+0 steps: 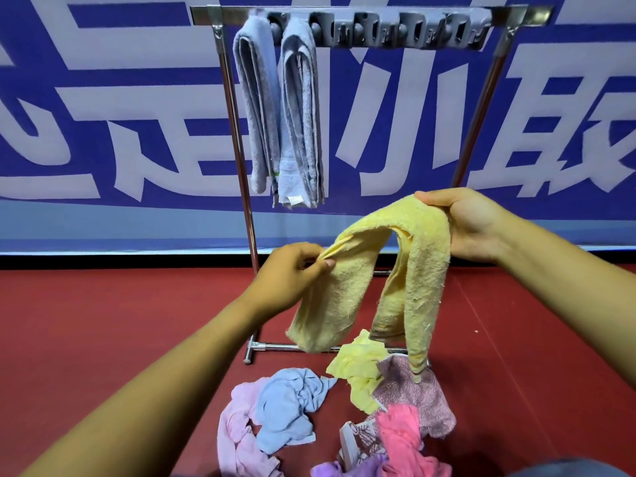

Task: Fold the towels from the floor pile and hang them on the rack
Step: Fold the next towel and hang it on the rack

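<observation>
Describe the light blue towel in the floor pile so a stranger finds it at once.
Start at the metal rack and look down to the pile on the red floor. The crumpled light blue towel lies at the pile's left, on a pale pink towel; it is the only blue one there.

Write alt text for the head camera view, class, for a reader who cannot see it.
Two hands hold a yellow towel draped between them, the left hand pinching one edge, the right hand gripping the top. Behind stands a metal rack with two grey towels hanging; a pile of towels lies on the red floor.
</observation>
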`<state>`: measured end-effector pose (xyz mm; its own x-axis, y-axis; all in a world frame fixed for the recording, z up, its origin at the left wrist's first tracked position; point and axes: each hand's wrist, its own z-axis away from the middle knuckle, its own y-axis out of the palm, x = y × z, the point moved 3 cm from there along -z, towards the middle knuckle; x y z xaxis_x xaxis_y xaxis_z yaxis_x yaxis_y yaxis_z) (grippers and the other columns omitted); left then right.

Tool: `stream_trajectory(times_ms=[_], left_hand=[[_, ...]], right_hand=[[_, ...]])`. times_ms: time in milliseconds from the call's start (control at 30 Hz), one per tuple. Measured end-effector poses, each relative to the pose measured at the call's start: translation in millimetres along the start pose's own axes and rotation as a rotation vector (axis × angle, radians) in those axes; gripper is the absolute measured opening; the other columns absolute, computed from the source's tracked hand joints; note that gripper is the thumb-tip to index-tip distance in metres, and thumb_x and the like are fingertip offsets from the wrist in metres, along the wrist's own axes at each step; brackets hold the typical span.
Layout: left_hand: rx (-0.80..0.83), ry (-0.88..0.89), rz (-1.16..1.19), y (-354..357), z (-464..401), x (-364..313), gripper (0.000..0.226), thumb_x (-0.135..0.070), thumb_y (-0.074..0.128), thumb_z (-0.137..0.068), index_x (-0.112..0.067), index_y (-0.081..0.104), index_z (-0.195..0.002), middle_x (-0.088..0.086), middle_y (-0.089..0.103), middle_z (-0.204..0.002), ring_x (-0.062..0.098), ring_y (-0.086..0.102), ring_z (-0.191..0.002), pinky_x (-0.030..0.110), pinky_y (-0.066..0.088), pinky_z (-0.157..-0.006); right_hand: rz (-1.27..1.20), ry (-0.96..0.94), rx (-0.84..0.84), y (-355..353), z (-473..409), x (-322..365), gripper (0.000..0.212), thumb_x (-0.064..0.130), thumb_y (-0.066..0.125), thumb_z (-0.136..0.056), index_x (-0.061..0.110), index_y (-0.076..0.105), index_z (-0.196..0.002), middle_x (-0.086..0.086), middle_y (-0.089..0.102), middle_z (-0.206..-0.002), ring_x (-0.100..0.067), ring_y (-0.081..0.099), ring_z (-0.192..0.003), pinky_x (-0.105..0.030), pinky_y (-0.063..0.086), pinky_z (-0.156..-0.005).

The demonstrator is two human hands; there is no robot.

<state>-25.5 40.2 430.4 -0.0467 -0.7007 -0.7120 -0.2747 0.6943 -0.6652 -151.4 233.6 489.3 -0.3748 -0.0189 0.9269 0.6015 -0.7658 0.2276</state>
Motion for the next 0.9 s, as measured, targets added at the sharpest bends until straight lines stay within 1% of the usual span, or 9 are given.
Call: stream_trajectory(times_ms=[133, 267, 333, 400, 467, 533, 600, 733, 900], left_hand=[[-0.038, 0.029, 0.136, 5.6, 2.1, 2.2, 0.009, -0.023, 0.077, -0.080, -0.015, 0.073, -0.077, -0.007, 0.071, -0.081, 0.003, 0.067, -0.079, 0.015, 0.049, -0.076], [-0.108, 0.176, 0.009, 12.3, 1.4, 1.5, 0.016, -0.025, 0.082, -0.075, -0.015, 0.070, -0.073, -0.005, 0.068, -0.079, 0.006, 0.064, -0.076, 0.025, 0.052, -0.075], [-0.103, 0.245, -0.049, 15.3, 2.0, 1.2, 0.022, -0.032, 0.074, -0.081, -0.011, 0.069, -0.077, -0.003, 0.066, -0.082, 0.007, 0.062, -0.077, 0.026, 0.050, -0.074], [-0.054, 0.305, -0.120, 20.1, 4.2, -0.5, 0.034, -0.040, 0.059, -0.089, -0.007, 0.069, -0.085, 0.000, 0.065, -0.090, 0.011, 0.061, -0.083, 0.027, 0.048, -0.077], [0.014, 0.372, -0.197, 25.4, 7.7, -4.5, 0.039, -0.039, 0.047, -0.094, -0.006, 0.068, -0.092, 0.001, 0.063, -0.098, 0.013, 0.060, -0.089, 0.023, 0.046, -0.081], [0.055, 0.432, -0.244, 29.3, 10.3, -7.7, 0.039, -0.036, 0.045, -0.095, -0.004, 0.068, -0.091, 0.003, 0.061, -0.100, 0.012, 0.057, -0.090, 0.016, 0.042, -0.081], [0.064, 0.470, -0.271, 32.3, 10.3, -8.8, 0.034, -0.032, 0.050, -0.095, -0.005, 0.069, -0.090, 0.004, 0.061, -0.101, 0.013, 0.057, -0.090, 0.016, 0.041, -0.081], [0.002, 0.446, -0.200, 36.6, 7.6, -9.1, 0.016, -0.020, 0.065, -0.088, -0.005, 0.071, -0.087, 0.002, 0.062, -0.099, 0.011, 0.058, -0.090, 0.019, 0.044, -0.081], [-0.086, 0.268, 0.000, 28.6, 4.6, -4.9, 0.013, -0.011, 0.073, -0.080, -0.004, 0.064, -0.074, 0.000, 0.063, -0.089, 0.010, 0.058, -0.078, 0.029, 0.050, -0.074]], right_hand=[[-0.009, -0.030, 0.027, 3.0, 1.1, 5.2, 0.032, 0.019, 0.042, -0.099, 0.008, 0.063, -0.079, -0.005, 0.066, -0.066, -0.016, 0.066, -0.057, -0.026, 0.056, -0.053], [-0.026, -0.048, 0.038, 5.4, 1.4, 7.6, 0.028, 0.019, 0.043, -0.098, 0.007, 0.063, -0.082, -0.006, 0.067, -0.069, -0.017, 0.067, -0.061, -0.027, 0.057, -0.057], [-0.024, -0.047, 0.058, 6.9, 1.7, 6.8, 0.027, 0.019, 0.043, -0.098, 0.006, 0.063, -0.084, -0.007, 0.067, -0.071, -0.017, 0.067, -0.063, -0.027, 0.057, -0.059], [-0.026, -0.046, 0.068, 8.0, 2.3, 6.4, 0.027, 0.019, 0.043, -0.098, 0.007, 0.063, -0.084, -0.006, 0.067, -0.070, -0.017, 0.067, -0.061, -0.027, 0.057, -0.058], [-0.018, -0.044, 0.080, 8.0, 3.1, 6.5, 0.028, 0.018, 0.042, -0.098, 0.007, 0.062, -0.083, -0.005, 0.066, -0.068, -0.016, 0.066, -0.059, -0.026, 0.057, -0.057], [-0.005, -0.034, 0.097, 8.6, 3.7, 5.9, 0.027, 0.018, 0.042, -0.098, 0.007, 0.062, -0.083, -0.005, 0.066, -0.068, -0.016, 0.066, -0.060, -0.026, 0.057, -0.058], [0.004, -0.018, 0.106, 10.3, 4.0, 4.6, 0.025, 0.019, 0.044, -0.097, 0.008, 0.062, -0.084, -0.005, 0.066, -0.071, -0.016, 0.066, -0.063, -0.027, 0.058, -0.061], [0.013, -0.025, 0.127, 15.0, 5.3, 6.5, 0.022, 0.019, 0.046, -0.094, 0.008, 0.062, -0.084, -0.005, 0.065, -0.073, -0.017, 0.065, -0.066, -0.029, 0.058, -0.065], [0.024, -0.066, 0.095, 9.0, 9.0, 14.7, 0.017, 0.016, 0.051, -0.092, 0.009, 0.060, -0.079, -0.004, 0.062, -0.067, -0.016, 0.062, -0.060, -0.028, 0.056, -0.057]])
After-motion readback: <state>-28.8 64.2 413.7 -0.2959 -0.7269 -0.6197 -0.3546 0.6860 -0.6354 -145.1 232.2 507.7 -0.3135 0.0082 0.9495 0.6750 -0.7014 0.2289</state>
